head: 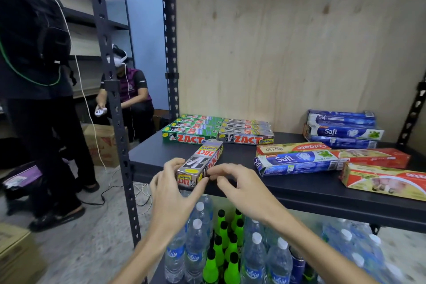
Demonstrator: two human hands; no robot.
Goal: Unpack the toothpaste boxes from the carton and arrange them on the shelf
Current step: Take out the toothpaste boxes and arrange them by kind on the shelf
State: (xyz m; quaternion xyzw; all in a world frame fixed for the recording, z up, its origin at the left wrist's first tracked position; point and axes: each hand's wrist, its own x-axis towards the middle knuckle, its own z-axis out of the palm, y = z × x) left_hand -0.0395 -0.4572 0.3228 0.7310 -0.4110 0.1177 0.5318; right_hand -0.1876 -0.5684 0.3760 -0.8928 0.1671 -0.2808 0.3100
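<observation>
Your left hand [171, 188] grips the near end of the grey toothpaste box [201, 162] lying at the shelf [288, 188] front edge. Your right hand [232, 182], fingers curled and partly spread, touches the box's right side.

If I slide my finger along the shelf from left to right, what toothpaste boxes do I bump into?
Green Zact boxes → the grey Zact box by the hands → grey Zact stack → blue Safi box → red Colgate box.

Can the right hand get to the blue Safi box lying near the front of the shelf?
Probably yes. The right hand is free, and bare shelf lies between it and the blue Safi box.
</observation>
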